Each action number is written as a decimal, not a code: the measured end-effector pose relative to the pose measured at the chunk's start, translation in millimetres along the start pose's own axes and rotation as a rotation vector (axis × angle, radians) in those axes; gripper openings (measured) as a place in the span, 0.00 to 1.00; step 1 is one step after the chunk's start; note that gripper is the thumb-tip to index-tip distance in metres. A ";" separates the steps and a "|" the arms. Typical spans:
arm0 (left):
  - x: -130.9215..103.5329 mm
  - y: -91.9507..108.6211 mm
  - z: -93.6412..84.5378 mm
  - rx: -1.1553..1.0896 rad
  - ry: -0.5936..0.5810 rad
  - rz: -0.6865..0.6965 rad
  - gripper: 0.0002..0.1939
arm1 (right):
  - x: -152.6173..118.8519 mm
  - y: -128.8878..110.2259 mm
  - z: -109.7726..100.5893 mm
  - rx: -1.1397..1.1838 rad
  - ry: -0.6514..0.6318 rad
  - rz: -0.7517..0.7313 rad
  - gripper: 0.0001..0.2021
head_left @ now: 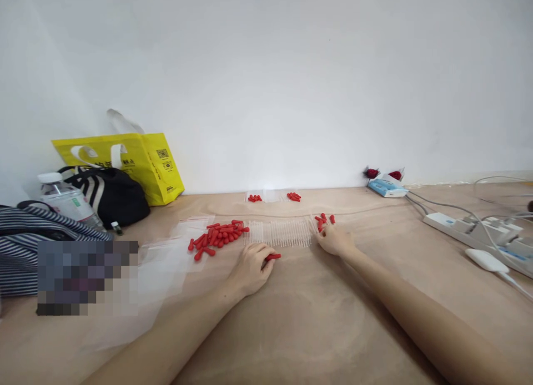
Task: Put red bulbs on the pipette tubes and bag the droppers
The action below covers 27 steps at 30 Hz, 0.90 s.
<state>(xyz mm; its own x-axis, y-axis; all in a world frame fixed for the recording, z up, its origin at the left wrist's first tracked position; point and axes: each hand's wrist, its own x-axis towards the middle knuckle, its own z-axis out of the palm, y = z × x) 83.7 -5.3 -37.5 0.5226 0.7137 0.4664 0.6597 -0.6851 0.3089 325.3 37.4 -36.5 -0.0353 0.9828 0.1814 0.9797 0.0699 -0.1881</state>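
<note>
My left hand (252,268) is closed around a red rubber bulb (273,257), which sticks out past the thumb. Just behind it lies a row of thin see-through tubes (278,233), side by side. A pile of red bulbs (220,235) is heaped on plastic bags to the left of that row. At the row's right end, my right hand (334,239) has its fingers drawn together beside a few loose red bulbs (324,219); what they grip, if anything, is too small to make out.
Two small bulb groups lie on a plastic bag (272,196) near the wall. Flat plastic bags (162,279) spread at left, by a striped cloth, bottle (66,199), black bag (112,193) and yellow bag (162,174). Tissues (387,186) and a power strip (445,223) with cables are at right.
</note>
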 end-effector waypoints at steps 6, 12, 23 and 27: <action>-0.5 0.2 -1.9 0.025 0.023 -0.065 0.06 | -18.2 -7.4 -11.0 0.037 0.061 -0.334 0.09; -1.0 -1.3 -3.3 0.060 0.027 -0.131 0.06 | -32.4 -12.7 -23.0 -0.049 -0.027 -0.620 0.06; -0.5 -3.7 -1.7 0.078 -0.014 -0.101 0.09 | -34.1 -18.4 -10.9 0.189 0.002 -0.573 0.16; -1.2 -4.1 -0.6 0.089 -0.032 -0.096 0.09 | -35.7 -29.7 8.2 0.304 0.053 -0.576 0.14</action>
<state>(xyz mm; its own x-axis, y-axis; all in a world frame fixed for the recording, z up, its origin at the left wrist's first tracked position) 80.1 -3.4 -38.8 0.4707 0.7808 0.4107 0.7521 -0.5985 0.2759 295.8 1.6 -45.3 -0.5205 0.7643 0.3807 0.7070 0.6358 -0.3098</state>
